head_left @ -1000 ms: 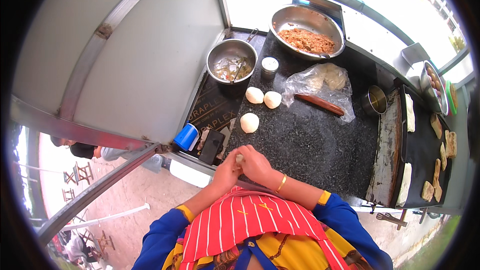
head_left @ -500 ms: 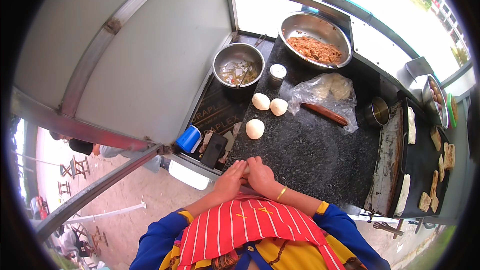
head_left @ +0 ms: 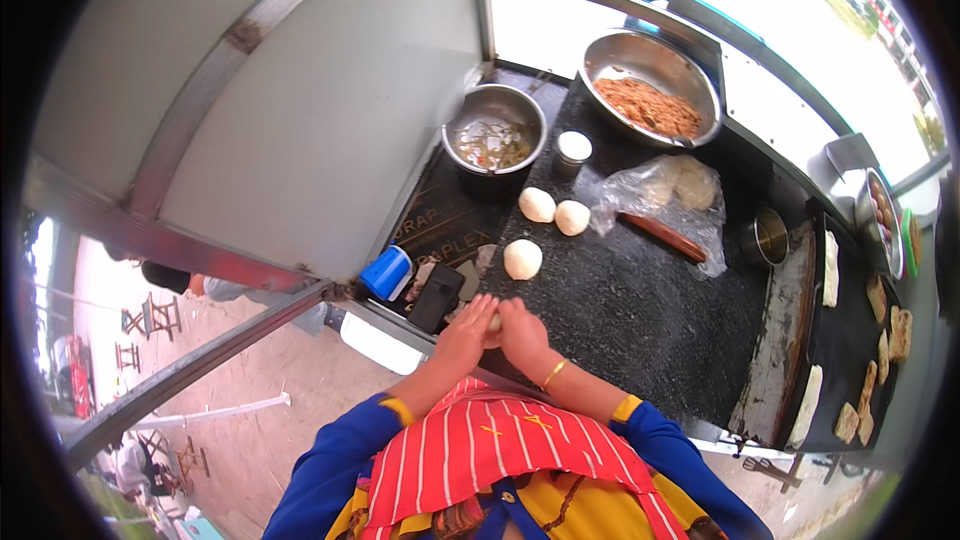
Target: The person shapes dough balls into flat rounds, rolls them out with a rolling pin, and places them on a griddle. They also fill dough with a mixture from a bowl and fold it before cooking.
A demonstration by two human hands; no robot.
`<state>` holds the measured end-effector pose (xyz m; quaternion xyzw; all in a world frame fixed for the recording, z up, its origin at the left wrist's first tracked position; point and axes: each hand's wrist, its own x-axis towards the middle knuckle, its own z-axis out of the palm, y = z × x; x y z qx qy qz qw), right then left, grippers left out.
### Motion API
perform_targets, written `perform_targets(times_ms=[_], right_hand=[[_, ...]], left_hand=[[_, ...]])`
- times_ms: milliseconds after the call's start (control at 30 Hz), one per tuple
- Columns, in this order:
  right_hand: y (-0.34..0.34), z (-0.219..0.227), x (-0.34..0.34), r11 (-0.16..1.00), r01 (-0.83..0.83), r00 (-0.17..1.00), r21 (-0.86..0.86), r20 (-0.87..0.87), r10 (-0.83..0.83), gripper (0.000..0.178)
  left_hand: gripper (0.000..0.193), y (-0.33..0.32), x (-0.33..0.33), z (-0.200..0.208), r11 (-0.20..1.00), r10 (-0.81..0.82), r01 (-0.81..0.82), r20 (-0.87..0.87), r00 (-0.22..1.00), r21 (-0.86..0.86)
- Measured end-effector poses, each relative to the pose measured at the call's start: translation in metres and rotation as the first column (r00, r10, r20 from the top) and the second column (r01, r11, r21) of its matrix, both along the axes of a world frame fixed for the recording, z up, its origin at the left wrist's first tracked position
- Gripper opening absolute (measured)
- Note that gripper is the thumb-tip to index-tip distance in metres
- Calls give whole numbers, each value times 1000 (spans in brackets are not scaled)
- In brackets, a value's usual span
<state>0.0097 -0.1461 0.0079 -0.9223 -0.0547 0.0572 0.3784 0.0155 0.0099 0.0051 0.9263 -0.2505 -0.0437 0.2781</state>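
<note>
My left hand [head_left: 462, 337] and my right hand [head_left: 523, 336] are cupped together at the near left edge of the dark stone counter [head_left: 640, 340]. Between them a small part of a pale dough ball [head_left: 495, 323] shows; the palms hide the rest. Just beyond my fingers sits one white dough ball [head_left: 522, 259]. Two more, a left one [head_left: 537, 204] and a right one [head_left: 572, 218], lie side by side farther back. To their right, a brown rolling pin [head_left: 662, 237] rests by a clear plastic bag [head_left: 690, 185] with dough inside.
A steel basin of reddish filling [head_left: 708, 90] stands at the back, with a smaller steel bowl [head_left: 535, 148] and a white-lidded jar [head_left: 573, 148] nearby. On the left are a blue cup [head_left: 384, 273] and a black box [head_left: 436, 297]. The griddle [head_left: 838, 340] at right carries several flatbreads.
My joined hands have moved slightly forward, away from my apron, with the dough ball still between them. The whole view has shifted a little, so the counter items appear farther right.
</note>
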Motion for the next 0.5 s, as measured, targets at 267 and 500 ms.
perform_targets(times_ms=[267, 500], right_hand=[[-29, 21, -28, 963, -218, 969, 158, 153, 194, 24], [4, -10, 33, 991, -135, 963, 4, 235, 130, 19]], left_hand=[[70, -12, -22, 3, 988, -141, 110, -338, 931, -110], [63, -14, 29, -24, 987, 112, -128, 153, 982, 97]])
